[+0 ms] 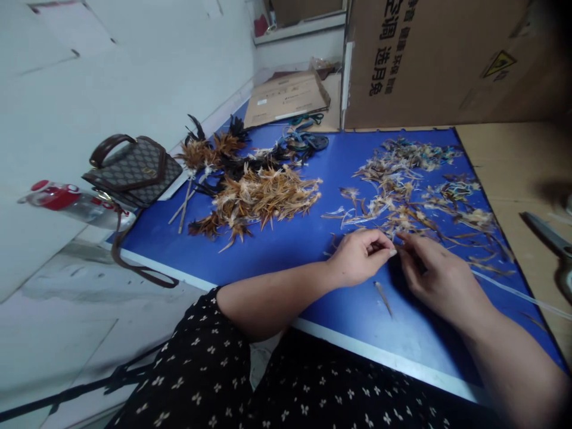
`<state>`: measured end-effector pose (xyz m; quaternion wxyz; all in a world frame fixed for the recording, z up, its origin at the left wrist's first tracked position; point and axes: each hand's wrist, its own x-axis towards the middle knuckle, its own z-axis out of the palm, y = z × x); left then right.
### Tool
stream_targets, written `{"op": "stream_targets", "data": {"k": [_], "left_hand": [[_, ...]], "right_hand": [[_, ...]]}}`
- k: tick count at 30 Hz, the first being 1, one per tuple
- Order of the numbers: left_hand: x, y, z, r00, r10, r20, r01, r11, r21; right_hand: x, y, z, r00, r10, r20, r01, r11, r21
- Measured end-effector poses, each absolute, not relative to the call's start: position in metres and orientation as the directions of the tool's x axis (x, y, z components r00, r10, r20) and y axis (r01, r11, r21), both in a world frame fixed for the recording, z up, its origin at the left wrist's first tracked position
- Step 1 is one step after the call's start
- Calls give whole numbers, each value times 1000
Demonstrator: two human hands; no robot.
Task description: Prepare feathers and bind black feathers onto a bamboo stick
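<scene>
My left hand (pixel 355 259) is over the blue mat, thumb and index finger pinched together. Facing it, my right hand (pixel 442 280) is also closed in a pinch, its fingertips almost meeting the left ones. Whatever is between the fingertips is too small to make out. Below them a single small brown feather (pixel 383 299) lies on the mat. Just beyond the hands spreads a loose scatter of brown and grey feathers (pixel 395 179) with clear plastic strips (pixel 364 215). To the left of it lies a thick heap of golden-brown feathers (pixel 266 199).
Black and brown feather bunches (pixel 214 146) lie behind the heap. A handbag (pixel 138 170) and a red-labelled bottle (pixel 74 202) are at the left. Scissors (pixel 552 238) lie at the right edge. A large cardboard box (pixel 438 65) and flat cardboard (pixel 286 98) are at the back.
</scene>
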<state>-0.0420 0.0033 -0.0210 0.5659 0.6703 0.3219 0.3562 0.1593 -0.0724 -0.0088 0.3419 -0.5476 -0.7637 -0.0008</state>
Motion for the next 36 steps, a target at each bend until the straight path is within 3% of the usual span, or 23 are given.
{"op": "stream_targets", "data": {"k": [11,18,24,36], "left_hand": [[-36,8,-40,522,846,109,-52,-97,994],[-31,9,-40,552,834,2,-182,118,976],[-33,11,-36,563,826,-45,-180,176,968],[-35,8,-28,524,848,-76,-144,177,974]], "right_hand": [[153,-77,1,-232,819,525,756,492,-433],[152,-74,4,-279,770,574,715,565,-411],[153,-74,3,-275,766,581,717,566,-406],[159,-75,-3,-310,760,571,796,536,-282]]}}
